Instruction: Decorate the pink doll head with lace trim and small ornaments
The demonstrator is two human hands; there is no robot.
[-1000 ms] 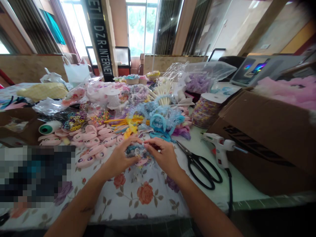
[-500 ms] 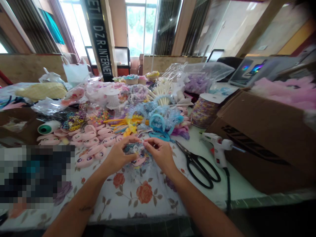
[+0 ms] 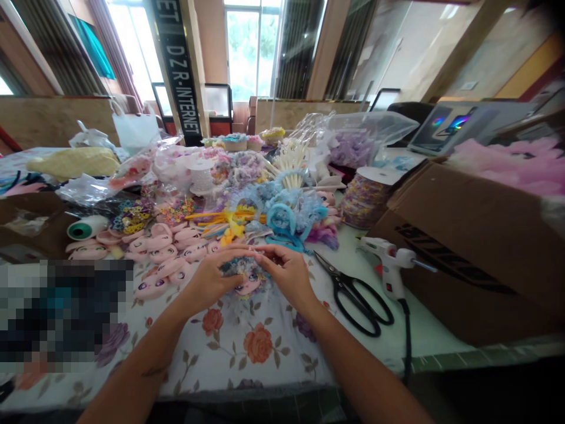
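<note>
A small doll head (image 3: pixel 249 284) with a painted face and fluffy grey-blue hair is between my hands, just above the floral cloth (image 3: pixel 229 353). My left hand (image 3: pixel 215 277) curves round its left side, thumb across the front by the face and fingers over the top. My right hand (image 3: pixel 286 268) has its thumb and fingertips pinched at the top right of the hair. The fingertips of both hands meet there, and whatever small piece lies between them is hidden. Several bare pink doll heads (image 3: pixel 163 253) lie to the left of my hands.
Black-handled scissors (image 3: pixel 355 297) and a white glue gun (image 3: pixel 391 262) lie at the right, beside a big cardboard box (image 3: pixel 468 247). Blue fluffy trim (image 3: pixel 295 212), yellow pieces (image 3: pixel 233 227), a ribbon spool (image 3: pixel 371 194) and plastic bags crowd the table's far side.
My left fingers have stretched further over the top of the doll head, and my right fingertips have closed in towards them. The doll head stays in place.
</note>
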